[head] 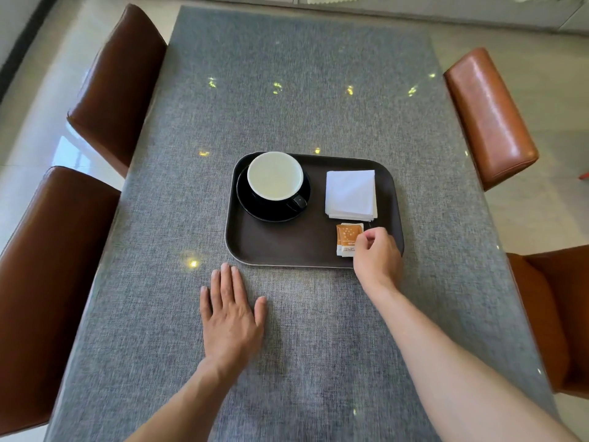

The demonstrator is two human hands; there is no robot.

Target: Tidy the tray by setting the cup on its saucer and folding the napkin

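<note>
A dark brown tray [287,247] lies on the table ahead of me. At its left, a black cup [275,177] with a white inside stands on a black saucer [255,204], its handle pointing near right. A folded white napkin [350,193] lies flat at the tray's right. Below the napkin are two orange sugar packets [345,239]. My right hand [377,255] is at the tray's near right corner, fingers curled and pinching the right edge of the packets. My left hand [231,317] rests flat on the table in front of the tray, fingers spread, holding nothing.
The table [302,90] is covered in grey woven cloth under glass, with small light reflections. Two brown leather chairs [114,84] stand at the left side and two orange-brown chairs [487,116] at the right. Pale glossy floor surrounds the table.
</note>
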